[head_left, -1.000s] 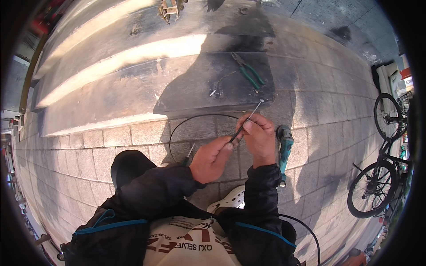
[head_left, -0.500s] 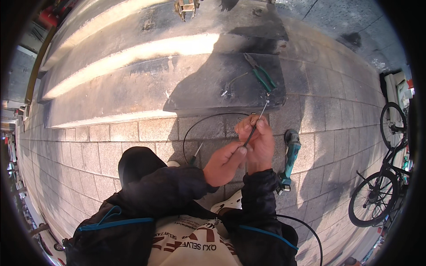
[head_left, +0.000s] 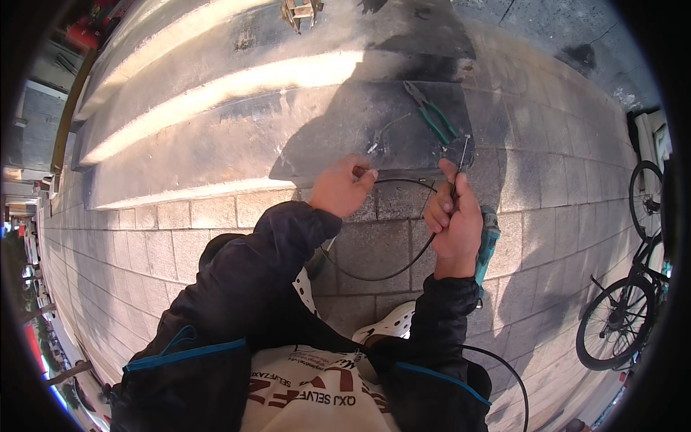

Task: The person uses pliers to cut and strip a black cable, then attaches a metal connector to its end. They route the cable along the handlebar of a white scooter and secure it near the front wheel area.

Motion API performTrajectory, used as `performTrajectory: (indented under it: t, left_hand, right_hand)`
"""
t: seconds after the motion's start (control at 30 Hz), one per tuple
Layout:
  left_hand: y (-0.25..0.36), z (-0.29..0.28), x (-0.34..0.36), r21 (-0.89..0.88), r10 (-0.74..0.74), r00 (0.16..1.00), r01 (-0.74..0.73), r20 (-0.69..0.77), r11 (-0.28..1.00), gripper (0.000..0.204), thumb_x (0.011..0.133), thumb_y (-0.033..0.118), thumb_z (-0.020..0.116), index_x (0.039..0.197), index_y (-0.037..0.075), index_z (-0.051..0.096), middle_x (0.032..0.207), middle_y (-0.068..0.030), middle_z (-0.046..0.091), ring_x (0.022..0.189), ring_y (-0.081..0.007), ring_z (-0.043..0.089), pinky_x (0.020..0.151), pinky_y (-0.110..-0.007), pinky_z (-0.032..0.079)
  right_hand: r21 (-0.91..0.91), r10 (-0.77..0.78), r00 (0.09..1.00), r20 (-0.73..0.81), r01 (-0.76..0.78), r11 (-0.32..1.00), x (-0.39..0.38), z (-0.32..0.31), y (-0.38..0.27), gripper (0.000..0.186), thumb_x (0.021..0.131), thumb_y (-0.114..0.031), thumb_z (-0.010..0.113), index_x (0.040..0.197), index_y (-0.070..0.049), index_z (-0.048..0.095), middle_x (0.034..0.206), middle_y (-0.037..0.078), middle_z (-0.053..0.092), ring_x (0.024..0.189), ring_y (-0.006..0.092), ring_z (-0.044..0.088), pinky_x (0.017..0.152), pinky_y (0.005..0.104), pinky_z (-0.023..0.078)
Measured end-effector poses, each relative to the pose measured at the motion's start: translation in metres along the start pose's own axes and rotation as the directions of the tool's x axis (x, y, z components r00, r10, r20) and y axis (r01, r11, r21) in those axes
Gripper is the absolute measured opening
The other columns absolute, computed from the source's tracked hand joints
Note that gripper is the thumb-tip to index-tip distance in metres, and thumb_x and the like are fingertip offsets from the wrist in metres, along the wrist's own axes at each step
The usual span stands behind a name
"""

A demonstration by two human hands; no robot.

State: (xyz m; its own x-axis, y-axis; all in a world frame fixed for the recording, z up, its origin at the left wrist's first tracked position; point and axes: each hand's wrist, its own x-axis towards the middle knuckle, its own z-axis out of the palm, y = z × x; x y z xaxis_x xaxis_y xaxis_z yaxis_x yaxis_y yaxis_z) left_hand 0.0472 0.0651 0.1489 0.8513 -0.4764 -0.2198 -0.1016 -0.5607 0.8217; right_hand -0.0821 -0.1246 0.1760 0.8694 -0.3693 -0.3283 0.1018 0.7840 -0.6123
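My right hand (head_left: 455,219) is closed around a black cable (head_left: 381,279), with a thin bare wire end (head_left: 465,147) sticking up past its fingers. The cable hangs from it in a loop above the paving. To the left, my left hand (head_left: 345,186) has its fingers curled and thumb near the forefinger, at the edge of the low step. Whether it grips anything is hidden; part of the loop passes beside its fingertips. Green-handled pliers (head_left: 434,119) lie on the step beyond my right hand, next to a short piece of thin wire (head_left: 392,126).
A teal power tool (head_left: 488,241) lies on the paving, partly behind my right wrist. Concrete steps (head_left: 216,115) rise ahead. A bicycle (head_left: 612,317) stands at the right. A small wooden object (head_left: 299,13) sits higher on the steps. My white shoe (head_left: 389,322) is below.
My hands were together on the cable's end; now they are apart. The left has moved left and away, the right has moved right with the cable, and the loop hangs between them.
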Motion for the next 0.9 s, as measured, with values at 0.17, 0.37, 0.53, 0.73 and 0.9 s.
performTrajectory:
  t: [0.17, 0.37, 0.53, 0.73, 0.9]
  left_hand:
    - [-0.04, 0.016, 0.066, 0.389, 0.156, 0.983, -0.106, -0.1, 0.915, 0.036, 0.091, 0.035, 0.075, 0.113, 0.007, 0.071, 0.116, -0.014, 0.069, 0.11, -0.034, 0.067, 0.093, -0.045, 0.053]
    - [-0.063, 0.047, 0.093, 0.467, 0.189, 0.981, -0.15, -0.037, 0.871, 0.031, 0.093, 0.031, 0.073, 0.114, 0.008, 0.071, 0.122, -0.0152, 0.066, 0.116, -0.0373, 0.063, 0.096, -0.048, 0.052]
    - [-0.057, 0.036, 0.099, 0.326, 0.22, 0.973, -0.23, 0.067, 0.917, 0.026, 0.098, 0.023, 0.066, 0.117, 0.005, 0.07, 0.118, -0.0191, 0.068, 0.111, -0.0405, 0.065, 0.096, -0.047, 0.052]
    - [0.065, -0.028, 0.016, -0.273, 0.338, 0.859, -0.244, 0.384, 0.931, 0.026, 0.105, 0.011, 0.061, 0.129, 0.003, 0.068, 0.111, -0.0113, 0.07, 0.098, -0.0196, 0.068, 0.085, -0.032, 0.054]
    - [0.079, -0.049, -0.033, -0.561, 0.384, 0.821, -0.095, 0.423, 0.822, 0.027, 0.105, 0.006, 0.064, 0.132, 0.002, 0.067, 0.111, -0.0035, 0.07, 0.088, -0.0083, 0.066, 0.073, -0.024, 0.053]
  right_hand:
    - [-0.065, 0.012, 0.998, -0.069, -0.017, 0.998, -0.005, 0.021, 0.007, 0.031, 0.112, -0.022, 0.047, 0.134, -0.005, 0.059, 0.073, 0.001, 0.051, 0.049, 0.008, 0.038, 0.045, 0.026, 0.032]
    - [-0.247, 0.102, 0.992, -0.068, -0.116, 0.962, -0.022, 0.037, -0.022, 0.028, 0.109, -0.017, 0.053, 0.133, -0.003, 0.061, 0.074, 0.002, 0.055, 0.05, 0.007, 0.041, 0.044, 0.0252, 0.03]
    - [-0.337, 0.179, 0.983, -0.042, -0.183, 0.924, -0.033, 0.038, -0.061, 0.027, 0.109, -0.019, 0.055, 0.129, -0.004, 0.063, 0.073, 0.001, 0.056, 0.05, 0.0062, 0.04, 0.043, 0.025, 0.029]
    - [-0.768, 0.062, 0.99, -0.131, -0.14, 0.625, -0.075, 0.058, -0.1, 0.023, 0.106, -0.021, 0.063, 0.118, -0.002, 0.068, 0.083, 0.001, 0.065, 0.064, 0.0052, 0.053, 0.056, 0.0225, 0.042]
    - [-0.853, -0.054, 0.998, 0.033, 0.056, 0.518, -0.097, 0.048, -0.075, 0.024, 0.106, -0.018, 0.065, 0.115, 0.003, 0.071, 0.082, -0.002, 0.063, 0.073, 0.0044, 0.055, 0.065, 0.022, 0.045]
